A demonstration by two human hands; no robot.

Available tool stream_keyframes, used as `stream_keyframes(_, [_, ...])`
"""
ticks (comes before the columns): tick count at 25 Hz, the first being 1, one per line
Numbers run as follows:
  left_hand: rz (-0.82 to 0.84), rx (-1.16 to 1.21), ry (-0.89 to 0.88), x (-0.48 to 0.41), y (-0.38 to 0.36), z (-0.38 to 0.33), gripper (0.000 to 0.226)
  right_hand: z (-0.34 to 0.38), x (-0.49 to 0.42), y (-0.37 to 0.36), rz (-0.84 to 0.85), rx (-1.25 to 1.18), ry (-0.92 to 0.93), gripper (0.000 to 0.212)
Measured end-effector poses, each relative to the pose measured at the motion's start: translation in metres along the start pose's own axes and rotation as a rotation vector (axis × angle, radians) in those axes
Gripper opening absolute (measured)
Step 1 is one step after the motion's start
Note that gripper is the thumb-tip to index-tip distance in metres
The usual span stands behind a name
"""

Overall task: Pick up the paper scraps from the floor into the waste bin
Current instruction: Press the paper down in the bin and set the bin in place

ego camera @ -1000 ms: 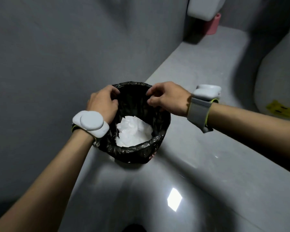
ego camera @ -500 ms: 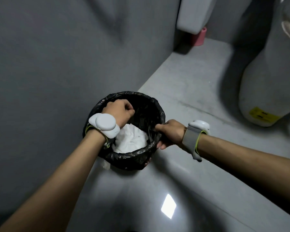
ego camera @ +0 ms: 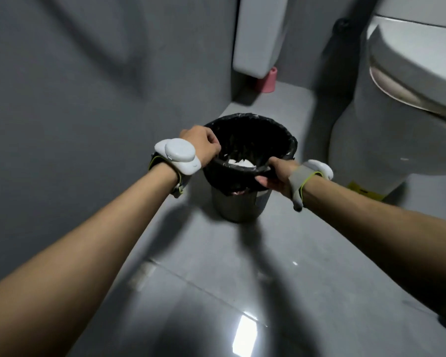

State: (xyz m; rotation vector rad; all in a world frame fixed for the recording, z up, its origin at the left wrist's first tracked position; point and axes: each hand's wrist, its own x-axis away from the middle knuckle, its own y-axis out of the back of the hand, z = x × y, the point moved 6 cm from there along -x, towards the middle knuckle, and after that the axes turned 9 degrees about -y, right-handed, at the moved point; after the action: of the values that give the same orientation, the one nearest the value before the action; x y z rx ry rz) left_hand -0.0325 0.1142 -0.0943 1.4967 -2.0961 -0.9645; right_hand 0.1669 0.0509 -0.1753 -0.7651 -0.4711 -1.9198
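Observation:
A small metal waste bin (ego camera: pixel 239 207) lined with a black bag (ego camera: pixel 255 140) stands on the grey floor in the middle of the head view. White paper scraps (ego camera: pixel 241 163) lie inside it, partly hidden by the near rim. My left hand (ego camera: pixel 202 146) grips the bag's rim on the left side. My right hand (ego camera: pixel 278 175) grips the rim on the near right, fingers curled over the edge. Both wrists wear white bands.
A grey wall (ego camera: pixel 88 99) runs close along the left. A white toilet (ego camera: pixel 396 112) stands at the right, with a yellow sticker (ego camera: pixel 363 191) at its base. A white cistern (ego camera: pixel 260 34) and a pink object (ego camera: pixel 269 81) sit at the back. Glossy floor tiles (ego camera: pixel 216 292) stretch towards me.
My left hand has come out of the bin and now grips its left rim. The view has pulled back and up, so the bin sits farther from me.

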Motion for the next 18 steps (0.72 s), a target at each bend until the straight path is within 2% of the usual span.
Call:
stream_keyframes(3, [0.077, 0.017, 0.016, -0.016, -0.015, 0.01, 0.01, 0.028, -0.052, 0.001, 0.0, -0.049, 0.033, 0.041])
stream_keyframes(6, [0.101, 0.067, 0.035, -0.028, -0.025, 0.026, 0.012, 0.053, -0.089, -0.011, 0.025, -0.106, 0.073, 0.047])
stream_keyframes(9, [0.112, 0.057, 0.061, -0.042, -0.032, 0.04, 0.014, 0.074, -0.114, -0.026, 0.063, -0.242, 0.082, 0.044])
stream_keyframes(12, [0.148, 0.062, 0.093, -0.057, -0.039, 0.047, 0.017, 0.081, -0.12, -0.042, 0.082, -0.368, 0.012, 0.021])
stream_keyframes(15, [0.164, 0.066, 0.107, -0.069, -0.049, 0.042, 0.021, 0.079, -0.119, -0.046, 0.118, -0.279, 0.024, 0.028])
stream_keyframes(18, [0.181, 0.058, 0.091, -0.079, -0.059, 0.027, 0.018, 0.071, -0.111, -0.035, 0.113, -0.079, 0.02, 0.032])
